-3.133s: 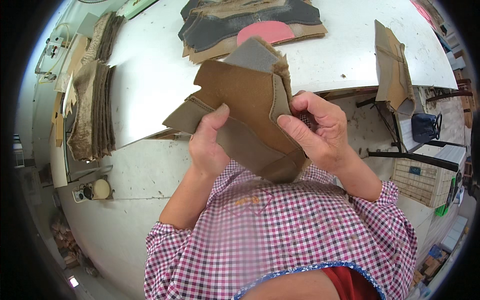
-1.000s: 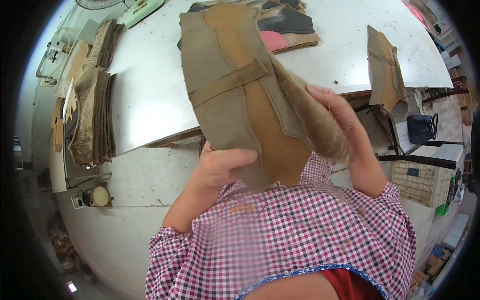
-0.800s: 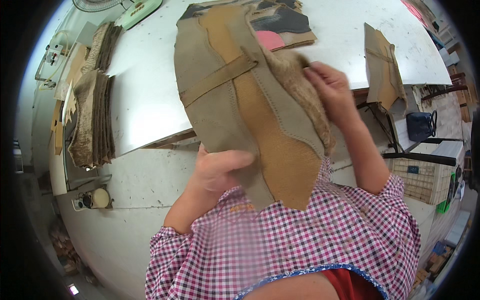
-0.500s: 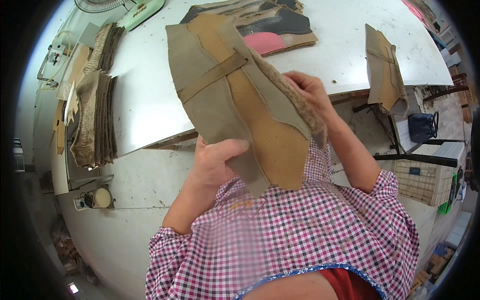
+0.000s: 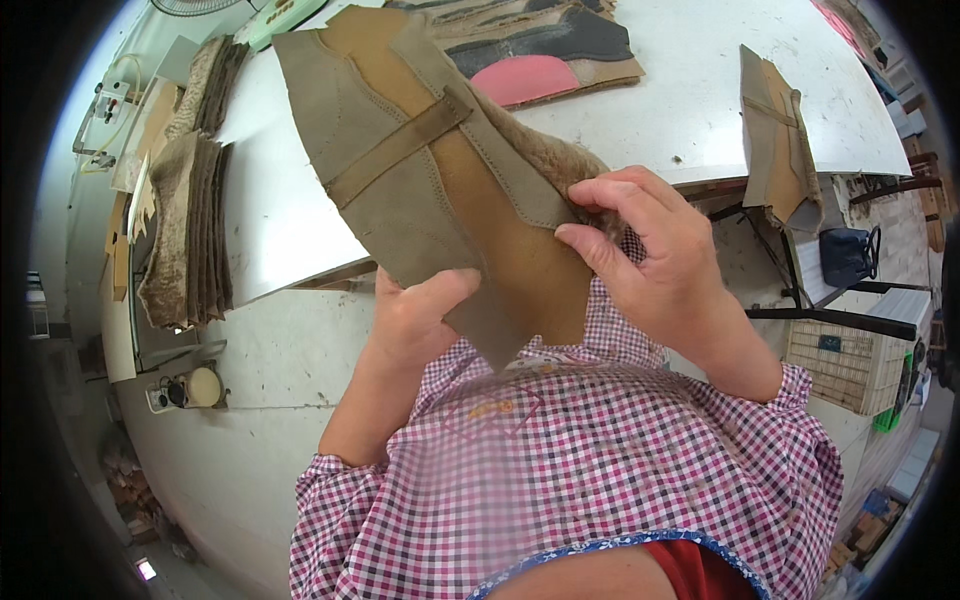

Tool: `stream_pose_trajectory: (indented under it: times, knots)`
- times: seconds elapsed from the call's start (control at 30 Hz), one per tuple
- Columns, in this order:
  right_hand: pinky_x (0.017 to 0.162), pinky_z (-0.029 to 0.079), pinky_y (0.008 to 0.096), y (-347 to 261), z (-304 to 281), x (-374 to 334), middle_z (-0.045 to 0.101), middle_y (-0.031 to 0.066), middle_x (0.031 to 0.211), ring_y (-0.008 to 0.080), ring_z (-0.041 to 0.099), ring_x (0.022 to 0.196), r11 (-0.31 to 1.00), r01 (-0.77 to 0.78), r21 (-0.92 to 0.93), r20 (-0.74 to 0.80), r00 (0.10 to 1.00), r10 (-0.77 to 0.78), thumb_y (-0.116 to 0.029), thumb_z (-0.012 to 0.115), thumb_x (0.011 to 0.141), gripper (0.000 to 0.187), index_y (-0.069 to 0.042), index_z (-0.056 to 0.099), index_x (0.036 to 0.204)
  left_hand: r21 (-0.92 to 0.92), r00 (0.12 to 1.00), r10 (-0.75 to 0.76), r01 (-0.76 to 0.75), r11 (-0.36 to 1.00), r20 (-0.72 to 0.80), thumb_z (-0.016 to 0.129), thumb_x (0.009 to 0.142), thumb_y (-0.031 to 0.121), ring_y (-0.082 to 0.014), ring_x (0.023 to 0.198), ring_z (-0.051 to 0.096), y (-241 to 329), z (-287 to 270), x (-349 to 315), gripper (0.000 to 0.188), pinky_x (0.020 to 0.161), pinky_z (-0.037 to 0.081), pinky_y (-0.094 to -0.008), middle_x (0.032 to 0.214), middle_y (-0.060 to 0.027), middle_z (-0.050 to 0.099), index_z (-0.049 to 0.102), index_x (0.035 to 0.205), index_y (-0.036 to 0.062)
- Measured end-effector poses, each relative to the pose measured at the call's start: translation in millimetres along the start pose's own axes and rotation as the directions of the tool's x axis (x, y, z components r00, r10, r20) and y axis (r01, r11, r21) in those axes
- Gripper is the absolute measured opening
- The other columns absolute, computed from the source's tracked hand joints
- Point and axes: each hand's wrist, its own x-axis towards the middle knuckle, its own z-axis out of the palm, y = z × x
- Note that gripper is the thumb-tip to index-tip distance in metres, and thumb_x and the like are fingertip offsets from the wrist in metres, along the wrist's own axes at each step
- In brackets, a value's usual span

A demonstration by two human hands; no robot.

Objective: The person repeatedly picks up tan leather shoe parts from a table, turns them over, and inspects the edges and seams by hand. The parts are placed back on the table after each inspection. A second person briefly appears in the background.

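Note:
Between both hands I hold a stitched leather boot upper (image 5: pixel 470 190), grey-brown panels with a tan strip down the middle and a strap across. It is tilted, its far end up to the left over the table edge. My left hand (image 5: pixel 420 310) grips the near left edge, thumb on top of the leather, fingers hidden beneath. At the right edge my right hand (image 5: pixel 650 230) pinches the leather and the brown fleece lining (image 5: pixel 550 150) between thumb and fingers. A similar boot upper (image 5: pixel 775 135) lies over the table's front edge at the right.
On the white table (image 5: pixel 290 190), stacked fleece pieces (image 5: pixel 185 230) hang off the left edge. Grey, tan and pink pieces (image 5: pixel 520 80) are piled at the back. A plastic crate (image 5: pixel 845 365) and a dark bag (image 5: pixel 848 255) are below right; a green fan base (image 5: pixel 285 20) is far left.
The boot upper has shifted left and slightly up. My right hand has come from behind its far right edge nearer to me, its thumb now showing at the lower right edge.

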Motion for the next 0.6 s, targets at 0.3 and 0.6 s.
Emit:
stream_pose_trajectory:
  times: [0.3, 0.6]
  knots:
    - [0.059, 0.05, 0.0297, -6.8, -13.9, -3.6, 0.064, 0.0111, 0.078, 0.0192, 0.064, 0.067, 0.945, -0.237, 0.225, 0.267, 0.948, 0.174, -0.008, 0.072, 0.081, 0.018, 0.002, 0.062, 0.092, 0.084, 0.998, -0.005, 0.0, 0.997, 0.07, 0.054, 0.079, -0.006, -0.0198, 0.095, 0.063, -3.4, -16.6, -2.1, 0.036, 0.078, 0.053, -0.0326, 0.106, -0.0092, 0.063, 0.058, 0.114, -0.0029]
    - [0.055, 0.048, 0.0277, -7.6, -5.0, -19.9, 0.062, 0.0093, 0.074, 0.0179, 0.059, 0.06, 0.824, -0.406, 0.394, 0.285, 0.907, 0.31, -0.004, 0.069, 0.083, 0.013, 0.002, 0.06, 0.091, 0.061, 1.0, 0.016, -0.016, 0.998, 0.005, 0.059, 0.081, -0.003, -0.0197, 0.095, 0.063, -10.1, -4.5, 0.6, 0.034, 0.081, 0.053, -0.0338, 0.108, -0.0094, 0.063, 0.058, 0.115, -0.0024]
